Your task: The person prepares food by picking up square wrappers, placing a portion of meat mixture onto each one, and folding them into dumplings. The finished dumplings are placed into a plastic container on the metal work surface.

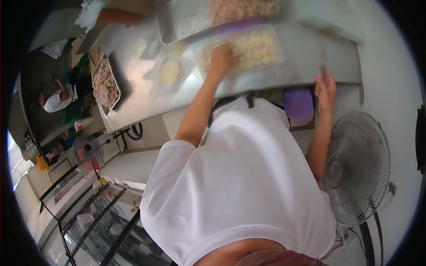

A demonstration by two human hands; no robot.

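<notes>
My left hand [223, 57] reaches down into the left part of a clear plastic tray [280, 52]. Its fingers are curled together and blurred, hiding whatever they may hold. Rows of pale, round dumplings [255, 49] fill the tray's middle and right. Off to the right, in front of the table edge, my right hand [326, 88] grips a thin upright tool [323, 66], its far end smeared by motion. A stack of pale round wrappers [170, 72] lies on plastic left of the tray. Behind it, a metal tray [182, 29] holds pink minced filling [242, 9].
The steel table [137, 99] carries another metal tray of chunky meat mix [105, 84] at its left end. A standing fan [357, 168] is close to my right arm. A purple item [298, 106] sits under the table. Another person [60, 98] is at far left.
</notes>
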